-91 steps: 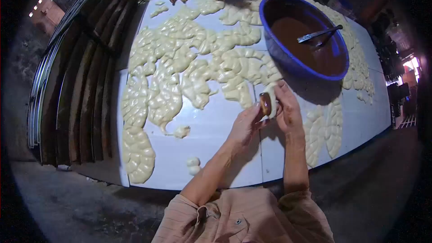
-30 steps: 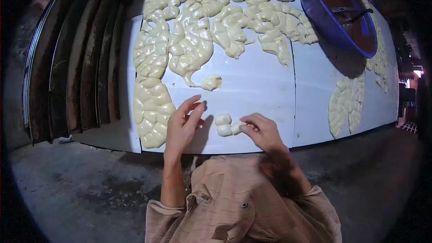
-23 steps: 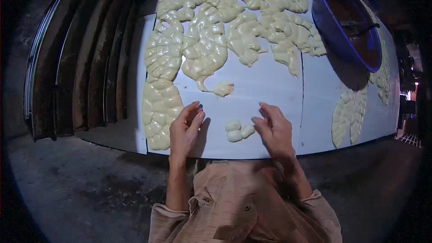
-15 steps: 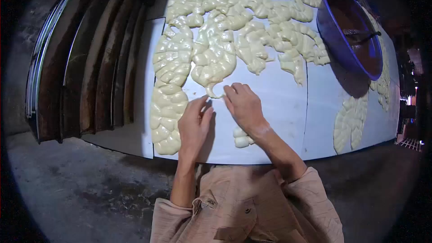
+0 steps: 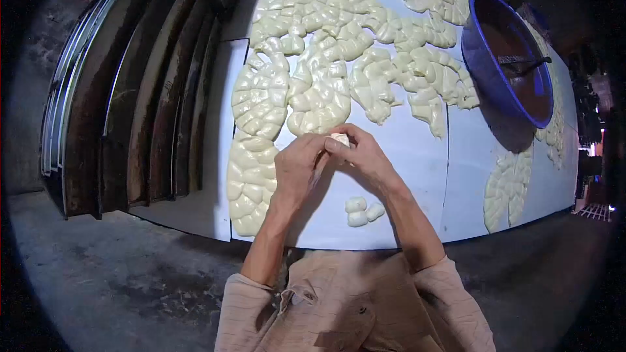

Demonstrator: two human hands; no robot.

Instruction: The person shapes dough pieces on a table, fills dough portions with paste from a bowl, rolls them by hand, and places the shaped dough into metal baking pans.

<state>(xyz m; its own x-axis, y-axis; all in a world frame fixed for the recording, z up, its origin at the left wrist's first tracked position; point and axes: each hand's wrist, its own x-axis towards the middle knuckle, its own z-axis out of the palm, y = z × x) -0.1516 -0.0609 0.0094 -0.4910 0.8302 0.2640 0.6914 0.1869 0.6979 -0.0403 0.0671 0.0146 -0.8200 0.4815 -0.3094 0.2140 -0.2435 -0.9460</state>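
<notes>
One pale dough lump (image 5: 340, 139) pinched in right fingers (image 5: 354, 132), left fingers (image 5: 312, 144) alongside, grip unclear.

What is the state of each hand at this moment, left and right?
Left hand: fingers bent; whether it grips anything cannot be told.
Right hand: closed, holding a dough piece.

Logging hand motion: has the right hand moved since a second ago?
Yes: the right hand went farther from the table's near edge, beyond the dough balls.
</notes>
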